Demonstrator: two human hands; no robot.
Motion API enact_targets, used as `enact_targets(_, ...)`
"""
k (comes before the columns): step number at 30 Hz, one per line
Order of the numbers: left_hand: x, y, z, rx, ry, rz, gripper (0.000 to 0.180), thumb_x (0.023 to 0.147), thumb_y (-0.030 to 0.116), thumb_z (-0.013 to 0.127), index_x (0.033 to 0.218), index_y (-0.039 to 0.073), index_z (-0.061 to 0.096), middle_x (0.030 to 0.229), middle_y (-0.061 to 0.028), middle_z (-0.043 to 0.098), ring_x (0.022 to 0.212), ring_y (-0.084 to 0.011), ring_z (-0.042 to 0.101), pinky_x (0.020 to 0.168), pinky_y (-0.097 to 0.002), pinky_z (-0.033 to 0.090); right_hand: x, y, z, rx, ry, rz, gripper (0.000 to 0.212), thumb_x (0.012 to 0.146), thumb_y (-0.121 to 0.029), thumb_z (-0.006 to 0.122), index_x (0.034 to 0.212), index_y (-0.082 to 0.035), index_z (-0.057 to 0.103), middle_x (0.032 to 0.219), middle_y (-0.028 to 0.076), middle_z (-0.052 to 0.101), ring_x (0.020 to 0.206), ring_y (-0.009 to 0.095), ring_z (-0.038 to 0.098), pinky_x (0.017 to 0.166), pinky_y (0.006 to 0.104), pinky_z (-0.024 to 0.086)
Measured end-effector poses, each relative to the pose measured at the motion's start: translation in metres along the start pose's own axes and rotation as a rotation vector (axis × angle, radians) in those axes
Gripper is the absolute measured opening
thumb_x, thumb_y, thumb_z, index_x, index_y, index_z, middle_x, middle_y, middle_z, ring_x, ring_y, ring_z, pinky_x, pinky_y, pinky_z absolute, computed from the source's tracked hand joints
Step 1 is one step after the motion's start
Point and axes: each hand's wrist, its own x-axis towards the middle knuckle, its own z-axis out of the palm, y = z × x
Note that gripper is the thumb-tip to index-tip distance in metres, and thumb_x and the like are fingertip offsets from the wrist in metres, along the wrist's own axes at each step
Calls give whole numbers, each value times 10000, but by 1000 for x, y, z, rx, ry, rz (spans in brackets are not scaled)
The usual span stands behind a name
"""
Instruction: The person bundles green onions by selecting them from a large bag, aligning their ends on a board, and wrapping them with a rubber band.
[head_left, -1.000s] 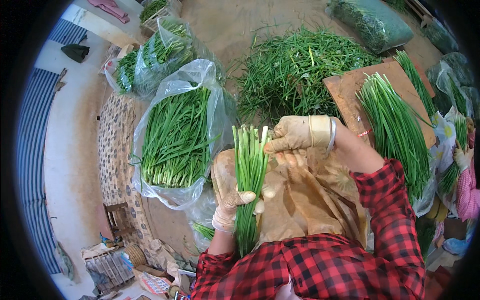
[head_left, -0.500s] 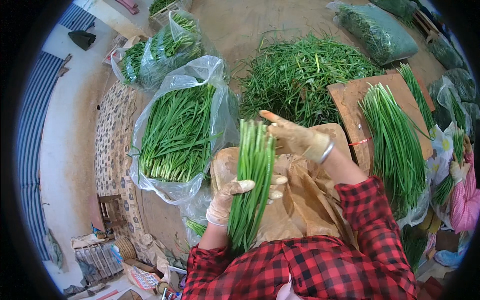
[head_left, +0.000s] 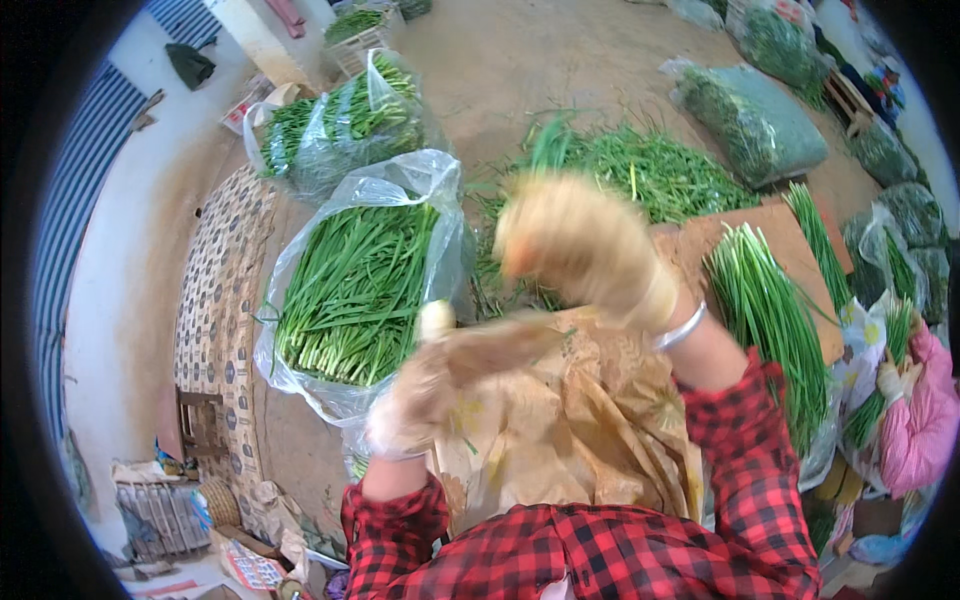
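Note:
My left hand (head_left: 425, 385), in a pale soiled glove, is over my lap with thumb up and fingers stretched to the right. Nothing shows in it. My right hand (head_left: 590, 245), also gloved and blurred by motion, is curled higher up before the loose green pile. Smeared green blades of garlic chives (head_left: 550, 145) stick out beyond it, seemingly in its grip; the rest of them is hidden by the hand. A brown stained cloth (head_left: 570, 420) covers my lap.
To the left, an open clear bag (head_left: 440, 215) holds garlic chives; another filled bag (head_left: 345, 120) lies behind. Loose leaves (head_left: 670, 175) are heaped ahead. At right a bunch (head_left: 770, 330) lies on a brown board (head_left: 690, 245). A pink-sleeved person (head_left: 915, 420) handles greens at far right.
The bunch has left my left hand, which now stretches out bare over my lap. My right hand has risen and curled, with blurred blades beyond it. The view has shifted slightly.

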Motion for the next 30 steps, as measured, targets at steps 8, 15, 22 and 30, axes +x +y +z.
enact_targets(8,44,-45,31,-605,-86,-284,425,871,255,475,1171,-40,540,1171,-153,556,1109,-263,517,986,-388,381,-144,-46,93,214,-377,322,113,807,-189,581,849,-84,578,797,46,566,687,167,546,655,301,472)
enact_targets(15,28,-54,24,-345,69,-169,388,892,193,482,1186,-59,490,944,-85,565,847,-206,548,796,-338,459,-95,-90,57,930,-194,880,324,857,-175,605,566,-70,508,502,59,457,480,213,478,443,337,341)
enact_targets(22,27,-41,18,-257,62,-31,317,901,186,503,1130,-24,561,1049,-99,597,975,-206,557,904,-341,425,-91,-75,65,502,-346,482,349,887,-225,567,577,-65,544,491,65,465,451,236,468,462,341,368)
enact_targets(30,18,-51,12,-317,66,23,348,904,205,512,1153,-32,565,1055,-108,606,1011,-210,557,954,-345,393,-107,-61,82,407,-279,247,274,821,-192,656,597,-64,562,547,71,541,503,257,534,468,354,395)
